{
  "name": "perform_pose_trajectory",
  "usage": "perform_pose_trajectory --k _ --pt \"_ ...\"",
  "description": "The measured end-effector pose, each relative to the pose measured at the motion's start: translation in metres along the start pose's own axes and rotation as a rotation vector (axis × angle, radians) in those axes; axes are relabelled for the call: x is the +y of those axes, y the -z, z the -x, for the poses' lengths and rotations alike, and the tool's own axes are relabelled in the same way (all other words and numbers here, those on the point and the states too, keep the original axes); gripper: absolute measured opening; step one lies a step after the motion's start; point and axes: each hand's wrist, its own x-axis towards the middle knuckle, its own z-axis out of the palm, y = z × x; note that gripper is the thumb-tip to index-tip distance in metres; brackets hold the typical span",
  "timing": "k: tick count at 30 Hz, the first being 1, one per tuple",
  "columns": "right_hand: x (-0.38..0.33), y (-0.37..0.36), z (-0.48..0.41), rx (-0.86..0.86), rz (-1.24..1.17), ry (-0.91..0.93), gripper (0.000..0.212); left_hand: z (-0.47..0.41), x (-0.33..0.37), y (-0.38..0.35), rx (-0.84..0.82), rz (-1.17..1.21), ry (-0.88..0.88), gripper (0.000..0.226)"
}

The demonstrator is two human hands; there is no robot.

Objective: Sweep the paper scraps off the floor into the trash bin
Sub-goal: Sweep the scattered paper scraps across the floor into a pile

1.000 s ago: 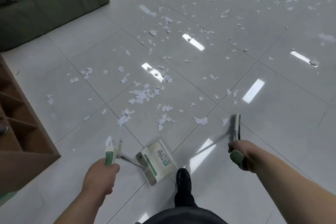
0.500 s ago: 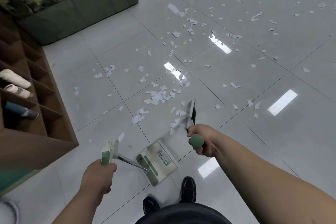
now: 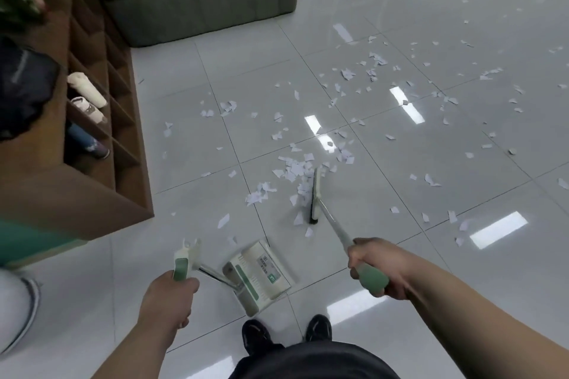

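Left grip: clenched round the green-and-white handle of the dustpan, held low on the side of the floor's left edge.
Right grip: grasping the green end of the broom handle, arm stretched forward.
Broom: head down on the floor, with its long side against the thickest heap of scraps. The pale shaft slants back to the right grip.
Dustpan: tilted and slightly blurred, between the two grips. It sits nearer the person than the broom head and apart from it.
Paper scraps: white torn bits on grey tiles, densest just left of the broom head. A smaller clump lies between that heap and the dustpan, and a thinner scatter runs toward the far right.
Shelf: brown cubbies along the left edge of the floor, with rolled items inside.
Planter: dark green box of foliage at the far edge.
Shoes: a black pair, just behind the dustpan.
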Motion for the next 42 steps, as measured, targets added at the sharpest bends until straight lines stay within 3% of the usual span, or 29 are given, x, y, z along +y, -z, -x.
perform_pose_trajectory --k 5,10,14,20,22,28,35,42 --pt "-0.023 -0.047 -0.003 -0.139 0.079 -0.016 0.017 -0.014 -0.028 0.037 0.022 0.064 0.068 0.016" --pt "-0.044 -0.099 -0.039 -0.270 0.027 -0.129 0.036 -0.026 -0.059 0.075 0.050 0.084 0.109 0.018" --pt "-0.058 -0.152 -0.062 -0.361 0.042 -0.207 0.037 -0.034 -0.080 0.099 0.074 0.106 0.149 0.017" --pt "-0.072 -0.198 -0.081 -0.308 0.031 -0.325 0.034 -0.048 -0.099 0.125 0.072 0.163 0.191 0.018" --pt "-0.077 -0.197 -0.079 -0.236 0.006 -0.348 0.025 -0.055 -0.102 0.132 0.076 0.163 0.195 0.017" --pt "-0.091 -0.169 -0.066 -0.111 -0.168 -0.377 0.025 -0.070 -0.101 0.140 0.072 0.159 0.148 0.013" --pt "-0.122 -0.149 -0.048 0.004 -0.080 -0.292 0.024 -0.083 -0.087 0.140 0.069 0.149 0.111 0.006" --pt "-0.135 -0.164 -0.044 -0.022 0.037 -0.196 0.020 -0.092 -0.076 0.142 0.080 0.188 0.133 0.011"
